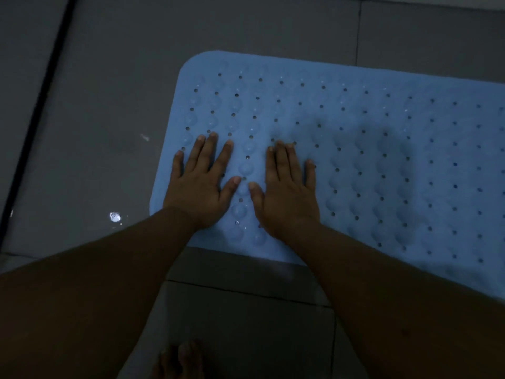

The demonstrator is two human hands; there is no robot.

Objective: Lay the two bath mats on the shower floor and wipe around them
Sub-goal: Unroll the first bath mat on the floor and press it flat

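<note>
A light blue rubber bath mat with rows of bumps and small holes lies flat on the grey tiled shower floor, running off the right edge of the view. My left hand presses flat on the mat's left end, fingers spread. My right hand lies flat beside it, fingers straight and together. Only one mat is in view.
A dark groove runs diagonally down the floor at the left. A small shiny wet spot sits on the tile left of the mat. My bare foot stands on the tile at the bottom edge.
</note>
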